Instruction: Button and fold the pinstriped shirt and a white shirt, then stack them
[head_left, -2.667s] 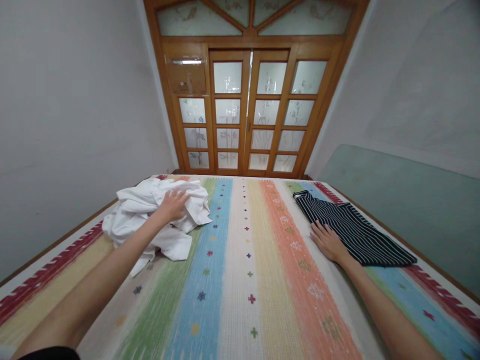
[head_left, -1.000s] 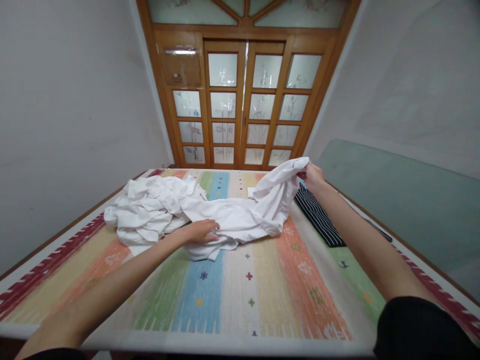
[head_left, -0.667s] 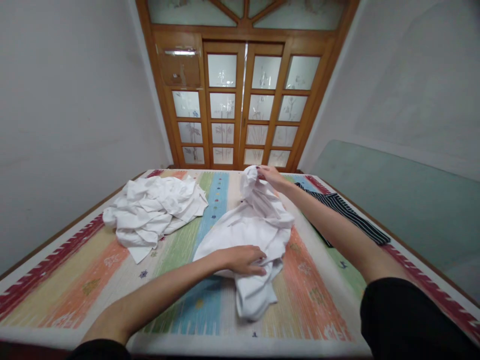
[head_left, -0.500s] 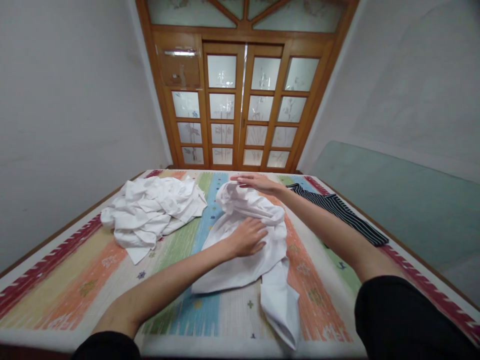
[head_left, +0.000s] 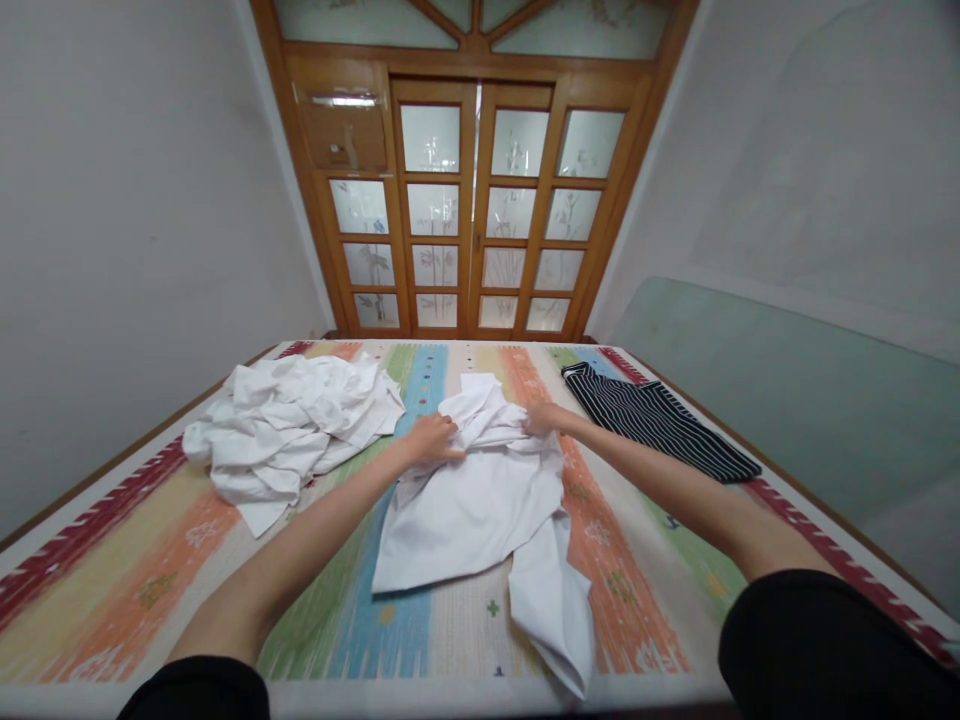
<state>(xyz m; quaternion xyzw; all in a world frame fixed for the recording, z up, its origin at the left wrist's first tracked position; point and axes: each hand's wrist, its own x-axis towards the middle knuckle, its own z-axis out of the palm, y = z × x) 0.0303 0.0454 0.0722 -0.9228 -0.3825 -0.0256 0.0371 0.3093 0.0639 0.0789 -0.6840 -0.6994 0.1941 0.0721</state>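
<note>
A rumpled white shirt (head_left: 465, 520) lies in front of me on the striped cloth, one sleeve (head_left: 551, 605) hanging toward the near edge. At the left side of its bunched upper part, my left hand (head_left: 431, 440) has its fingers closed on the fabric, the thumb lying along it. On the opposite side my right hand (head_left: 541, 416) pinches the bunched fabric, its fingertips partly hidden. Between the hands the fabric is gathered in folds, and a flap of it points away from me.
A heap of white clothes (head_left: 292, 420) lies to the left. Black-and-white striped clothing (head_left: 660, 420) lies flat on the right. The colourful striped cloth (head_left: 172, 580) covers the surface, with walls on both sides and wooden glass-paned doors (head_left: 472, 210) beyond the far edge.
My right hand has come down from above the shirt's far end to its right side. My left hand has moved from the middle to its left side. The raised far part now lies flatter.
</note>
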